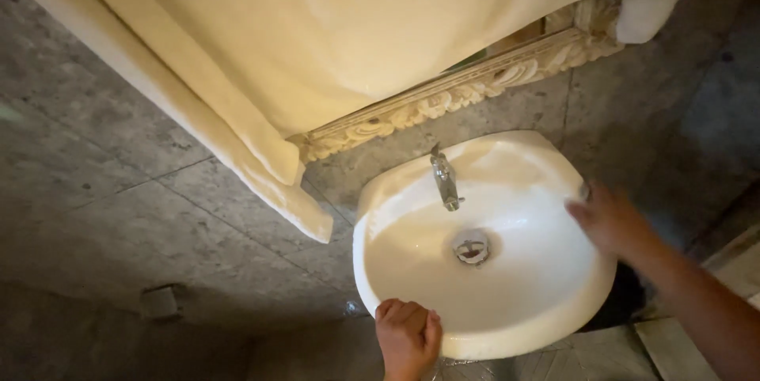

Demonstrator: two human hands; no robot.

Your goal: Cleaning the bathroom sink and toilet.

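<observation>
A white oval wash basin (412, 191) is mounted on a grey tiled wall, with a chrome tap (445, 179) at its back and a metal drain (472, 246) in the bowl. My left hand (408, 338) grips the basin's front rim with the fingers curled over the edge. My right hand (609, 219) rests on the basin's right rim, fingers laid over it. Above the basin hangs a carved, pale-framed mirror (451, 92), mostly covered by a cream towel (317, 41).
A second folded cream cloth (237, 151) hangs down the wall left of the basin. Grey tiles (119, 215) surround everything, with a small square fitting (161, 302) at lower left. Lighter floor tiles (617, 353) show at the bottom right.
</observation>
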